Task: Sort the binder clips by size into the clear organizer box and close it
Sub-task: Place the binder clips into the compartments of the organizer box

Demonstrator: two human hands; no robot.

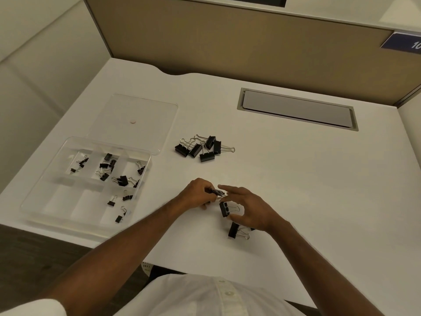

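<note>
The clear organizer box (45, 197) lies open at the left of the white desk, its lid (136, 115) folded flat behind it. Several small black binder clips sit in its compartments (107, 165). A pile of larger black clips (200, 147) rests mid-desk. My left hand (198, 193) pinches a small binder clip (216, 192) at its fingertips. My right hand (248, 208) hovers beside it, fingers spread, one fingertip touching that clip. Two medium clips lie on the desk under my right hand: one (224, 209) between thumb and fingers, another (234, 230) nearer me.
A grey cable hatch (296, 108) is set into the desk at the back right. A tan partition (227, 42) rises behind the desk. The desk's front edge runs just below the box and my forearms.
</note>
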